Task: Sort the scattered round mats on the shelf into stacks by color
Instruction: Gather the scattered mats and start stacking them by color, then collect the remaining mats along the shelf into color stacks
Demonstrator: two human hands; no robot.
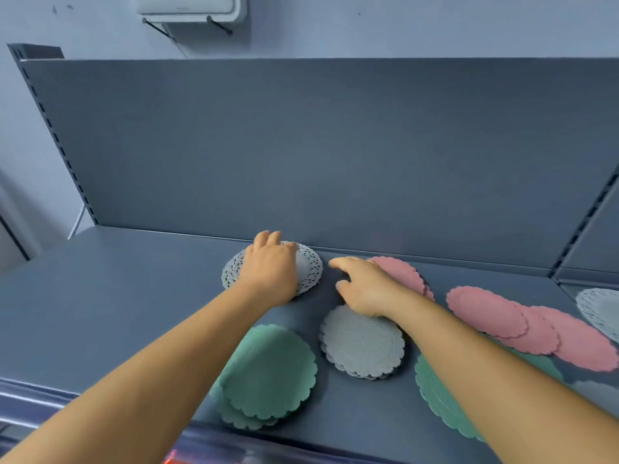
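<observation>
Two bare forearms come into the picture from the near edge, one from the near left corner and one from the near right, each ending in a bare hand. No sleeve shows on either arm up to the point where the frame cuts it off. The left hand (269,267) carries no glove, ring or bracelet on the side that shows, and its wrist bears no watch or band. The right hand (363,286) is likewise ungloved, with a plain wrist and unadorned fingers.
</observation>
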